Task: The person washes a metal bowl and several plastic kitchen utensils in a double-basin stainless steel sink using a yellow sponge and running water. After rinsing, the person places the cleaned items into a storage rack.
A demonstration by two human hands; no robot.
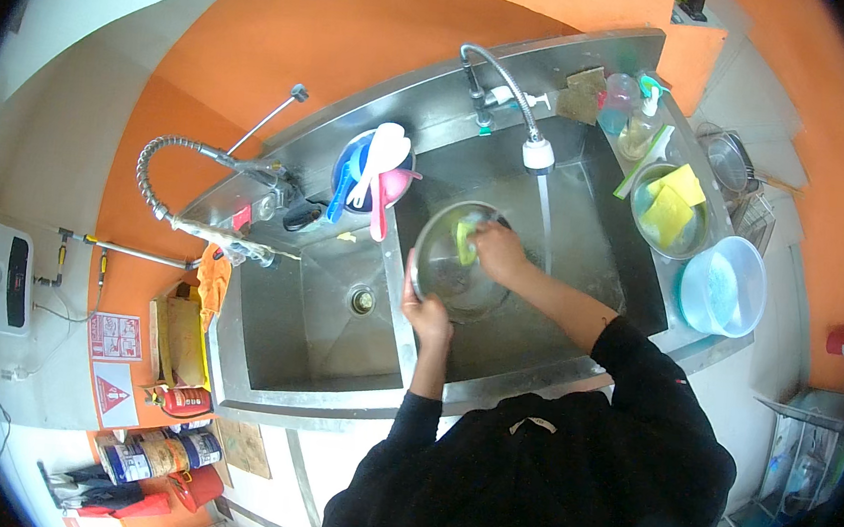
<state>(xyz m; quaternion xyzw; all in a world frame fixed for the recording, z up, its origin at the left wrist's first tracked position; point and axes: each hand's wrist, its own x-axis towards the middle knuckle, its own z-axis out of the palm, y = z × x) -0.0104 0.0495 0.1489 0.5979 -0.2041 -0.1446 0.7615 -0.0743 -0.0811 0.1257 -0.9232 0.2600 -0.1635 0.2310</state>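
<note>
My left hand (pixel 425 310) grips the near left rim of a round metal bowl (pixel 441 265), which is tilted over the right basin of the steel sink (pixel 583 225). Inside the bowl, my right hand (pixel 500 251) presses a yellow-green sponge (pixel 465 243) against the wall. To the right of the bowl, water (pixel 544 214) runs from the white head of a flexible faucet (pixel 537 155) into the basin. The fingertips of the right hand are partly hidden by blur and by the sponge.
Left of the bowl, a blue bowl (pixel 340 162) holds spatulas and scoops. On the right ledge stand a metal bowl (pixel 704 235) with yellow cloths, a clear plastic tub (pixel 747 292) with suds and a pump bottle (pixel 638 135). A spring-hose faucet (pixel 146 164) overhangs the left basin (pixel 280 341).
</note>
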